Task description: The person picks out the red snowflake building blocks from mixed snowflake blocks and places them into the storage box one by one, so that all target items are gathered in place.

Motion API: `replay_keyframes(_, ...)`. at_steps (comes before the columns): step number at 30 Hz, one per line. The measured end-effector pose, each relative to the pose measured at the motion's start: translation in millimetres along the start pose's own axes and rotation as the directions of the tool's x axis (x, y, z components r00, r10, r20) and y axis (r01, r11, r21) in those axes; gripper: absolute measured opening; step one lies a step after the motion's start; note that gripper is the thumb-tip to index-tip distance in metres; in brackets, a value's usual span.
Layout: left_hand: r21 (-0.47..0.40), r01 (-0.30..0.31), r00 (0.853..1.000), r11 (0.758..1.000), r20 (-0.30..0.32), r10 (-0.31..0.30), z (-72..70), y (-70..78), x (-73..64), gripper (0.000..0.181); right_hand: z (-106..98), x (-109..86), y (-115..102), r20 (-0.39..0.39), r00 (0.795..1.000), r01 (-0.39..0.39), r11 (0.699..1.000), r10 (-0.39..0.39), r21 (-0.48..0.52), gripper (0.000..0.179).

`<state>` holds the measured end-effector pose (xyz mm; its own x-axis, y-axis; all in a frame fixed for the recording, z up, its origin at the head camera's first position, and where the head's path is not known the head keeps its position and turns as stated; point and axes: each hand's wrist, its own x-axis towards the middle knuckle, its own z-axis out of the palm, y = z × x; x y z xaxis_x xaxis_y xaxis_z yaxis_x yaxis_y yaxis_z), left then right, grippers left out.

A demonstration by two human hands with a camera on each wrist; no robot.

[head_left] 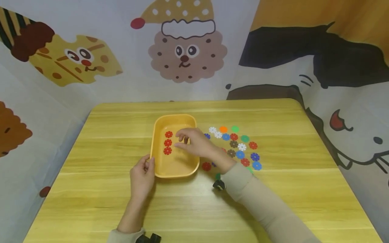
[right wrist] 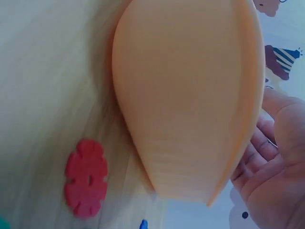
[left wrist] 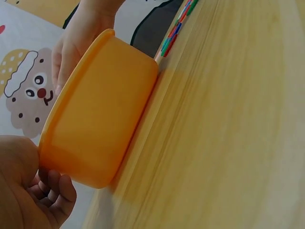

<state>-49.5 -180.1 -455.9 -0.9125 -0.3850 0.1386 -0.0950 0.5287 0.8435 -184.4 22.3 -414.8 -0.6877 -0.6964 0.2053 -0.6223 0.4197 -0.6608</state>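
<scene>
A yellow plastic tray stands on the table, holding three red notched discs in a column toward its left side. At the tray's left front rim, my left hand grips the edge; the left wrist view shows its curled fingers against the outer wall. Over the right half of the tray hovers my right hand, fingers loosely bent and apart from the thumb. I see nothing between them. In the right wrist view, the tray's rim hides part of that hand.
Right of the tray lie many loose notched discs, among them blue, white, green and orange. My right forearm crosses above some. A cartoon-printed cloth hangs behind the wooden table.
</scene>
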Motion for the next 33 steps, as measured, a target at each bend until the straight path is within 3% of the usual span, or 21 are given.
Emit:
replay_keyframes(13,-0.006,-0.001,1.000,1.000,0.007,0.002,0.1,-1.4,1.2,0.030,-12.4,-23.0,19.9,-0.144,0.989,0.023,0.999,-0.019,0.022,0.024)
replay_keyframes(23,-0.010,0.021,1.000,1.000,0.016,-0.021,-0.2,-1.5,0.7,0.031,-17.6,-38.3,39.8,-0.180,0.983,0.000,0.997,0.013,0.071,0.015)
replay_keyframes(26,-0.007,0.018,1.000,1.000,0.016,-0.018,-0.3,-1.2,0.8,0.031,-19.4,-42.2,45.5,-0.175,0.984,-0.012,0.996,0.027,0.085,0.012)
replay_keyframes(33,-0.001,0.010,1.000,1.000,0.011,-0.010,0.4,-1.2,0.8,0.030,-23.4,-51.8,52.1,-0.090,0.986,-0.138,0.988,0.144,0.070,0.021)
